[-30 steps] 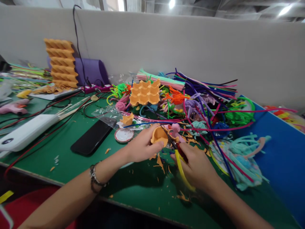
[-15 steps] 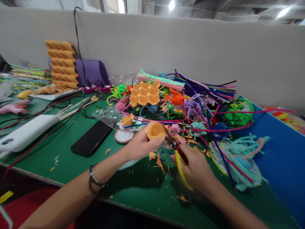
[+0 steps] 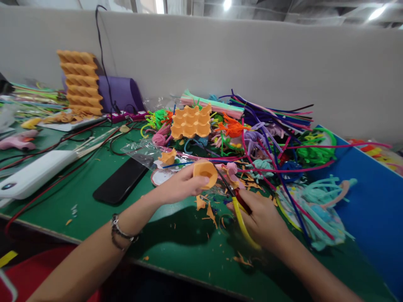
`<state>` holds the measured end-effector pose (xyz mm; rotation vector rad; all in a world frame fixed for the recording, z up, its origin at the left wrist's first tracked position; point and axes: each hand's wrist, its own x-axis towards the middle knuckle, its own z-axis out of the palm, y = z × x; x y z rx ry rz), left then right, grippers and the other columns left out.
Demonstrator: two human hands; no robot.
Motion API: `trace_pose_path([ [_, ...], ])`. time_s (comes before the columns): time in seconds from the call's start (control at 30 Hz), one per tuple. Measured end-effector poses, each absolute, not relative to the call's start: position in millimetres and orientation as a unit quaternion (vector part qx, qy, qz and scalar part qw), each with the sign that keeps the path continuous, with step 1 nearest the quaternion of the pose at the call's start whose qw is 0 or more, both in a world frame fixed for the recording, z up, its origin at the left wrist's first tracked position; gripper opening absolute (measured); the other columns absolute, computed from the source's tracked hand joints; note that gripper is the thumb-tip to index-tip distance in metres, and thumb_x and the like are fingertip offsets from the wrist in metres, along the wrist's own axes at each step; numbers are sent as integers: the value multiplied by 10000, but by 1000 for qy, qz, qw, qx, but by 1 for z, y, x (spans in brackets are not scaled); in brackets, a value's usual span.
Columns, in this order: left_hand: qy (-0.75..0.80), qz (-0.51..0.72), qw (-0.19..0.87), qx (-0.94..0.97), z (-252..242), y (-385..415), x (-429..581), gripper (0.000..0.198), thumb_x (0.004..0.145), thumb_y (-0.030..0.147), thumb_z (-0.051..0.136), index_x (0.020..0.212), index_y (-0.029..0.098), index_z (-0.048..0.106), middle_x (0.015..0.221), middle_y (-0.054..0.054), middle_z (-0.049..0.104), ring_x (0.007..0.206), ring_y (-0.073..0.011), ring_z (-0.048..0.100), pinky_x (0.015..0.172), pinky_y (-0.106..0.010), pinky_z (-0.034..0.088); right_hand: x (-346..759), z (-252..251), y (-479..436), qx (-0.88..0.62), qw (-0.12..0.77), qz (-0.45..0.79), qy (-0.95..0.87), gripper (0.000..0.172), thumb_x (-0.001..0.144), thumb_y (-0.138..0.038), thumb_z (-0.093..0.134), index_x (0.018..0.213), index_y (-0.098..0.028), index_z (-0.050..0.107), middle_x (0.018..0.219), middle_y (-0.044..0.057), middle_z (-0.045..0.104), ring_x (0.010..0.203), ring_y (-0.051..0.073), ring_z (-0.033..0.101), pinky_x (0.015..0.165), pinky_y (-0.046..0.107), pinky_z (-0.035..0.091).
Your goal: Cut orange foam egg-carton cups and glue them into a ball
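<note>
My left hand (image 3: 181, 183) pinches an orange egg-carton cup (image 3: 201, 168), its hollow turned partly towards me. In my right hand (image 3: 262, 218) are scissors (image 3: 239, 218) with yellow and dark red handles. The blades point up and left, close to the cup's right rim; whether they touch it I cannot tell. Orange scraps (image 3: 210, 212) lie on the green table below both hands. Just behind the cup sits another cut orange cup (image 3: 168, 156), and farther back an orange egg-carton piece (image 3: 191, 121) rests on the craft pile.
Pipe cleaners (image 3: 267, 113) in many colours heap along the grey partition. A black phone (image 3: 122, 180) and a white device (image 3: 37, 174) lie to the left. A tall orange egg tray (image 3: 80, 84) leans at the back left. A blue board (image 3: 368, 209) borders the right side.
My left hand has shifted slightly left and turned the cup, so its opening looks different. The right hand with the scissors has moved a little right and down.
</note>
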<state>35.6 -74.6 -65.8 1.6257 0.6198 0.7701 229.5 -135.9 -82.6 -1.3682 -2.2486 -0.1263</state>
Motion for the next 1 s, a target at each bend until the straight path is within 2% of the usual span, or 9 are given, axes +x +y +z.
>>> trace_pose_path([
  [0.1, 256, 353, 595, 675, -65, -70, 33, 221, 750, 389, 419, 669, 184, 395, 435, 88, 325, 349, -46, 265, 361, -194, 200, 227, -81, -137, -503, 276, -30, -819, 383, 887, -422, 299, 561, -224, 269, 456, -47, 369, 395, 94, 361, 409, 202, 266],
  [0.2, 233, 354, 575, 700, -66, -68, 31, 375, 813, 489, 338, 597, 185, 377, 394, 75, 320, 330, -49, 269, 353, -207, 198, 225, -81, -139, -511, 288, -15, -810, 341, 850, -413, 365, 579, -226, 275, 485, -45, 384, 417, 99, 362, 418, 210, 264],
  [0.33, 231, 356, 547, 721, -68, -71, 32, 450, 842, 546, 273, 616, 178, 401, 407, 64, 333, 350, -61, 276, 359, -218, 220, 223, -80, -142, -542, 241, 47, -804, 237, 748, -408, 486, 675, -219, 363, 587, -15, 482, 474, 125, 422, 442, 231, 291],
  [0.43, 213, 343, 551, 730, -69, -76, 33, 466, 829, 580, 281, 642, 175, 412, 443, 62, 328, 373, -64, 269, 352, -217, 219, 223, -81, -143, -548, 216, 58, -806, 225, 715, -386, 511, 691, -220, 362, 624, -7, 504, 499, 134, 434, 452, 235, 297],
  [0.63, 249, 328, 567, 713, -74, -78, 32, 508, 800, 641, 285, 649, 177, 427, 467, 57, 344, 387, -58, 273, 354, -208, 213, 222, -82, -143, -512, 245, 16, -823, 286, 826, -401, 377, 616, -227, 289, 526, -44, 392, 436, 104, 342, 416, 213, 265],
  [0.77, 244, 334, 561, 717, -72, -77, 34, 513, 817, 629, 249, 596, 185, 383, 442, 55, 322, 374, -58, 272, 369, -222, 225, 221, -80, -142, -522, 257, -10, -813, 344, 863, -424, 310, 585, -227, 267, 492, -50, 353, 419, 96, 311, 410, 208, 258],
  [0.83, 226, 350, 550, 724, -70, -77, 37, 489, 816, 616, 255, 634, 183, 392, 464, 57, 338, 381, -61, 285, 388, -229, 253, 220, -80, -141, -530, 264, 0, -806, 360, 862, -429, 314, 572, -228, 246, 478, -56, 330, 411, 91, 309, 407, 204, 262],
  [0.93, 240, 393, 513, 725, -70, -79, 39, 319, 793, 495, 408, 815, 177, 412, 555, 66, 370, 422, -64, 309, 414, -217, 281, 220, -82, -140, -536, 278, 6, -797, 350, 866, -406, 316, 573, -230, 240, 476, -60, 319, 402, 89, 316, 402, 198, 268],
  [1.0, 269, 412, 456, 741, -70, -80, 40, 184, 793, 358, 427, 856, 187, 405, 589, 64, 372, 469, -74, 336, 448, -213, 296, 220, -84, -140, -533, 276, -3, -800, 335, 871, -384, 314, 580, -230, 257, 479, -58, 335, 398, 90, 330, 405, 199, 272],
])
